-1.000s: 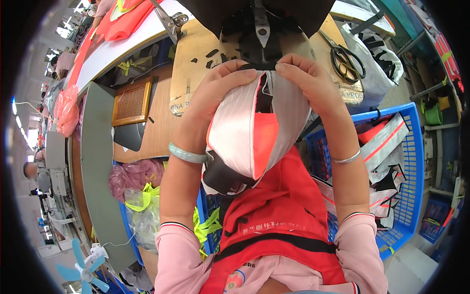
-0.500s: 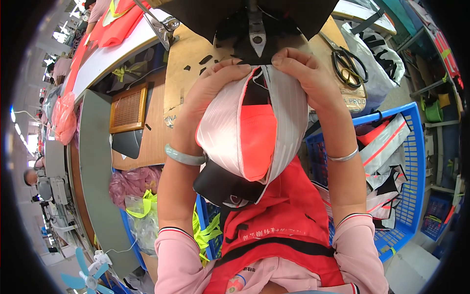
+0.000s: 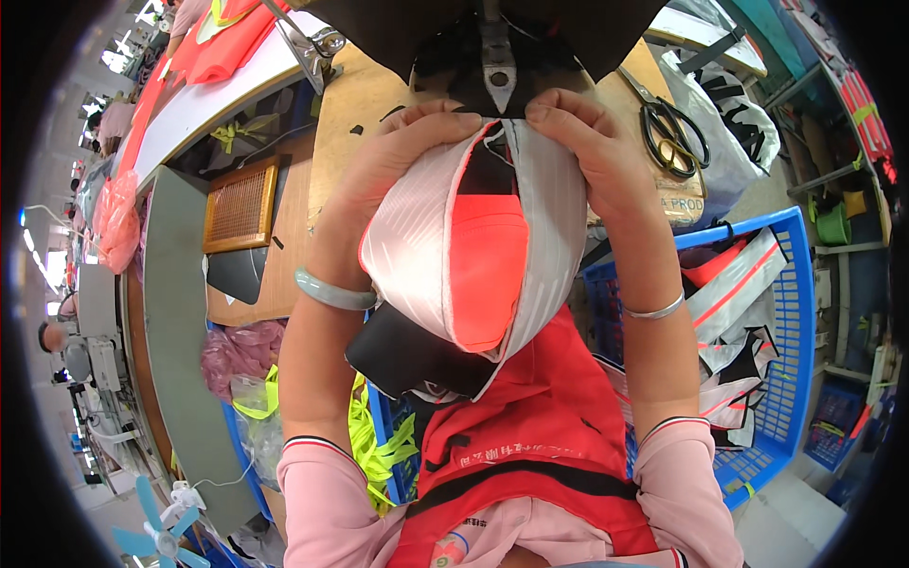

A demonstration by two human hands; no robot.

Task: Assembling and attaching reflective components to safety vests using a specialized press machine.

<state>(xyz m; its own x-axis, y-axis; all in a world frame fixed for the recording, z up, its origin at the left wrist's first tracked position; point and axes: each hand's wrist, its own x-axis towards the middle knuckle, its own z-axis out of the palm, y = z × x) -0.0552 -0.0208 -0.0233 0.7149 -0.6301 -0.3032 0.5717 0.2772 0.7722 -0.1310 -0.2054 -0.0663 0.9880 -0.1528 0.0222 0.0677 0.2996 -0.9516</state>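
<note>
Both my hands pinch the top edge of a cap (image 3: 407, 241) with shiny white panels, a bright red panel and a black brim (image 3: 417, 355). The brim hangs toward me at the lower left. At the left of the seam is my left hand (image 3: 417, 142), its thumb and fingers closed on the fabric. My right hand (image 3: 587, 142) grips the edge just across from it. Between the thumbs the panels part, and dark fabric shows inside. A pointed metal piece (image 3: 497, 76) of a dark machine (image 3: 559, 28) stands right beyond my fingertips.
Black-handled scissors (image 3: 670, 133) lie on the worktable (image 3: 365, 80) to the right. A blue basket (image 3: 805, 312) with white and red pieces stands beside my right arm. Left are a wooden-framed grid (image 3: 241, 204), plastic bags (image 3: 237, 360) and yellow-green strips (image 3: 374, 445).
The cap's body and brim have swung slightly left, while the hands still pinch its top edge close to the metal point. My view has shifted a little.
</note>
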